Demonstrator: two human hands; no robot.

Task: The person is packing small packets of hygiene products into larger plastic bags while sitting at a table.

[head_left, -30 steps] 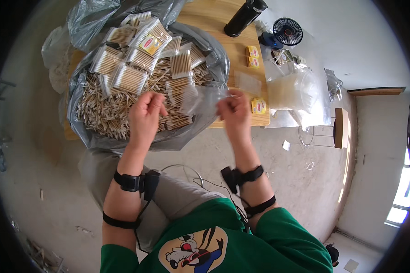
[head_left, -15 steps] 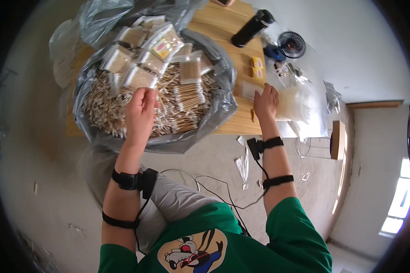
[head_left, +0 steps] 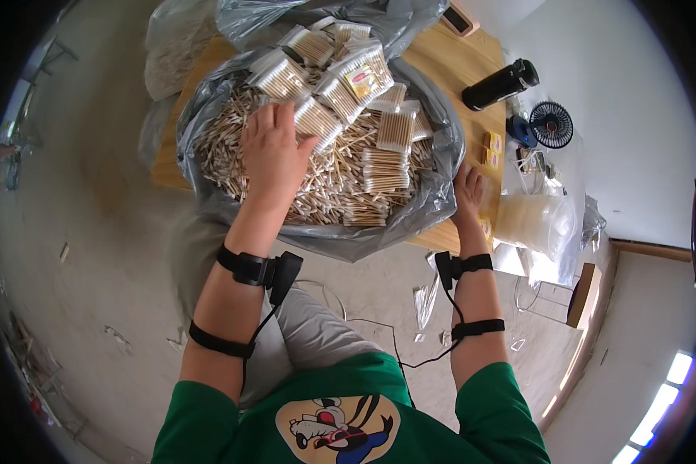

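Observation:
A grey plastic bag, its mouth spread wide on the table, holds a heap of loose cotton swabs. On the heap lie several clear packs of swabs; one pack carries a yellow label. My left hand rests over the swabs, palm down with fingers stretched, beside a swab pack. Its fingertips reach the edge of another pack; I see nothing gripped. A neat row of swabs lies to the right. My right hand is by the bag's right rim, fingers extended, on the table.
The wooden table bears a black thermos and small yellow boxes. Farther right are a small fan and a stack of clear plastic bags. A stool stands at right. Cables run by my arms.
The view has shifted, so the scene sits farther right. My left hand has moved left and away among the packs, its curled fingers now stretched. My right hand has come left toward the grey bag.

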